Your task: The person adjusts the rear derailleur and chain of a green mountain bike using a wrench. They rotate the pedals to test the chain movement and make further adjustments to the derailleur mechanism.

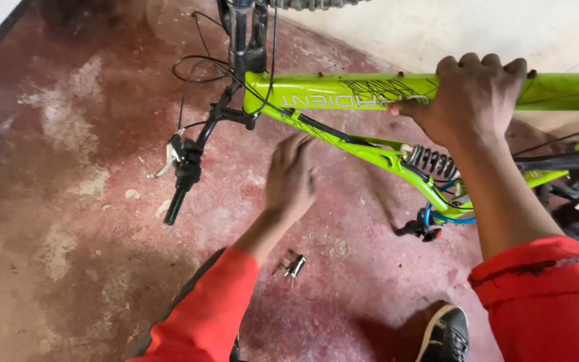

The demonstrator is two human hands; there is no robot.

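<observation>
A lime-green bicycle frame (343,90) lies upside down over a worn red floor. My right hand (474,97) grips its thick down tube from above. My left hand (291,177) hovers open, fingers apart, just under the thinner green tube and holds nothing. The black handlebar with grip and silver brake lever (179,171) hangs left of my left hand. A coil spring shock (431,161) sits right under my right wrist. Both my sleeves are red.
A small metal part (294,265) lies on the floor below my left hand. Black cables (199,67) loop near the head tube. A tyre (309,4) shows at the top edge. My black shoe (445,334) is at the bottom; more bike parts (571,194) crowd the right.
</observation>
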